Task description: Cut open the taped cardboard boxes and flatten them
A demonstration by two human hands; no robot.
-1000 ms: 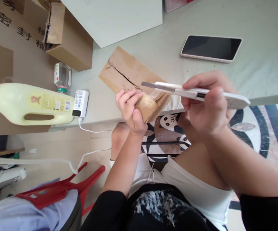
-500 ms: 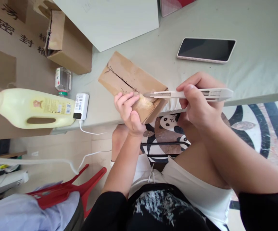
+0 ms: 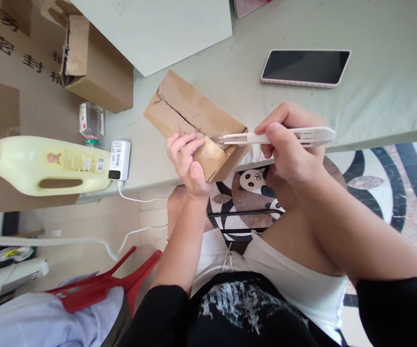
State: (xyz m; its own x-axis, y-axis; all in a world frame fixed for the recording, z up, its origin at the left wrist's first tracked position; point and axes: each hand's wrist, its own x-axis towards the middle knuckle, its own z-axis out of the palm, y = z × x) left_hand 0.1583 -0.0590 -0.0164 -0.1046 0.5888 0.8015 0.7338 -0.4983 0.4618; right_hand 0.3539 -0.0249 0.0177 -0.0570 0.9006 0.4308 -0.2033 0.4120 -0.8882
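Observation:
A small brown cardboard box (image 3: 197,108) lies tilted at the front edge of the table, with a dark slit along its taped top seam. My left hand (image 3: 188,161) grips its near left side, fingers over the top and thumb at the lower edge. In my right hand (image 3: 295,144) is a white utility knife (image 3: 313,136), held between thumb and fingers. Its blade points left and meets the box top near the end of the slit, close to the left fingertips. How deep the tip goes is hard to see.
A phone (image 3: 306,67) lies at the back right of the table (image 3: 382,86). Leftward are a white power bank (image 3: 119,161) with a cable, a clear bottle (image 3: 92,123), a yellow jug (image 3: 24,161) and another carton (image 3: 103,72). A white box (image 3: 165,33) stands behind.
The knife has shifted slightly left along the box top, its blade staying by the slit. The whole view has moved a little; the left hand keeps its hold.

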